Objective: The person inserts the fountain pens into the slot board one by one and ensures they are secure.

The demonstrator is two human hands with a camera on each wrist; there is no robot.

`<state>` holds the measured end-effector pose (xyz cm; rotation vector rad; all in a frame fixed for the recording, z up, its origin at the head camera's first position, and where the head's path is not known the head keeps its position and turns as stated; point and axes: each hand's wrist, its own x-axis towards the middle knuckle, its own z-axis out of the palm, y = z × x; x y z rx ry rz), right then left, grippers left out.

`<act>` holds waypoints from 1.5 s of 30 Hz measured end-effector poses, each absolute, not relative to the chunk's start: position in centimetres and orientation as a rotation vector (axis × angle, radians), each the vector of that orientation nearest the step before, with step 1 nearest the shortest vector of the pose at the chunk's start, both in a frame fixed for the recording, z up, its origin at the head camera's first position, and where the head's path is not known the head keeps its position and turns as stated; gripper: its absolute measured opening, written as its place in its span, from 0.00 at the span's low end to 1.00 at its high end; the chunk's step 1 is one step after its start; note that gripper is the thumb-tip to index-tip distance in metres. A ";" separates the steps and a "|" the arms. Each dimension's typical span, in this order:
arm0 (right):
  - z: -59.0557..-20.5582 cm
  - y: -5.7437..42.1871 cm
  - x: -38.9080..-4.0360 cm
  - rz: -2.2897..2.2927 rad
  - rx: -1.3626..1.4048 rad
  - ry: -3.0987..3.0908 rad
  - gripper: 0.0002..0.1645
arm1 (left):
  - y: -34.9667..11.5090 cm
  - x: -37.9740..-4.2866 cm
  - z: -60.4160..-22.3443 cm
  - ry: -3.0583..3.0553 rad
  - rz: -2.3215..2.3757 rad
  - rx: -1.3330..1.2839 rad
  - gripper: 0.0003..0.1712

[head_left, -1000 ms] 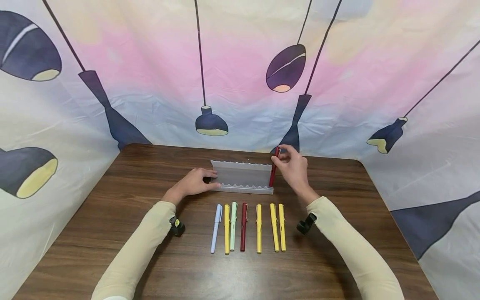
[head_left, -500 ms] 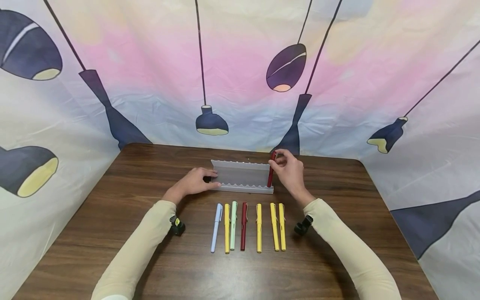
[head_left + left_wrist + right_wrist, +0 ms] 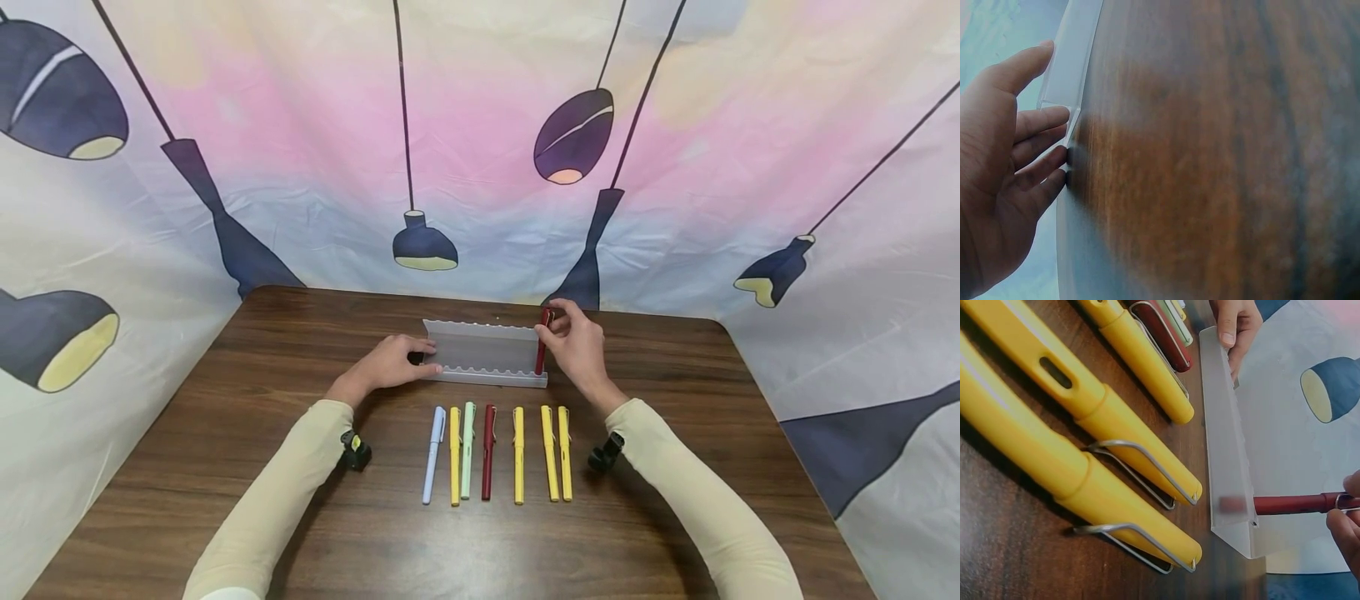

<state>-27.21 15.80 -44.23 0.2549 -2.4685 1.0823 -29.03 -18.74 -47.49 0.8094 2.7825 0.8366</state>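
My right hand (image 3: 580, 342) pinches a dark red pen (image 3: 541, 357) near its clip, between thumb and fingers. The pen leans at the right end of a translucent pen rack (image 3: 491, 380) with scalloped edges. In the right wrist view, its lower end (image 3: 1232, 504) shows through the rack's front wall (image 3: 1219, 419). My left hand (image 3: 390, 362) rests at the rack's left end, thumb at the front edge. The left wrist view shows that hand's fingers (image 3: 1044, 119) fairly straight and touching the rack's end (image 3: 1072, 62).
In front of the rack lies a row of pens: light blue (image 3: 432, 457), yellow (image 3: 454, 458), pale green (image 3: 467, 452), dark red (image 3: 487, 454) and more yellow ones (image 3: 550, 454). The wooden table (image 3: 360, 542) ends at a printed cloth backdrop (image 3: 480, 167).
My right hand has moved slightly left and down, bringing the dark red pen over the rack's right end and lower. The left hand and the row of pens stay put.
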 end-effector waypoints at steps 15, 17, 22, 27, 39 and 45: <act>-44.0 15.9 -27.4 1.007 0.290 -2.498 0.27 | -18.7 -29.1 -47.4 2.785 0.822 0.819 0.37; -43.9 16.0 -27.4 1.001 0.290 -2.502 0.27 | -18.7 -29.2 -47.4 2.784 0.820 0.825 0.37; -43.5 16.2 -27.4 0.992 0.283 -2.511 0.27 | -18.6 -29.2 -47.4 2.779 0.815 0.827 0.38; -42.9 16.8 -26.8 1.005 0.294 -2.497 0.25 | -18.6 -29.4 -47.6 2.780 0.828 0.832 0.37; -42.2 19.1 -24.0 1.016 0.336 -2.519 0.23 | -18.7 -29.0 -47.2 2.772 0.834 0.836 0.36; -42.5 20.0 -22.4 1.022 0.353 -2.570 0.22 | -18.7 -29.2 -47.5 2.775 0.836 0.818 0.36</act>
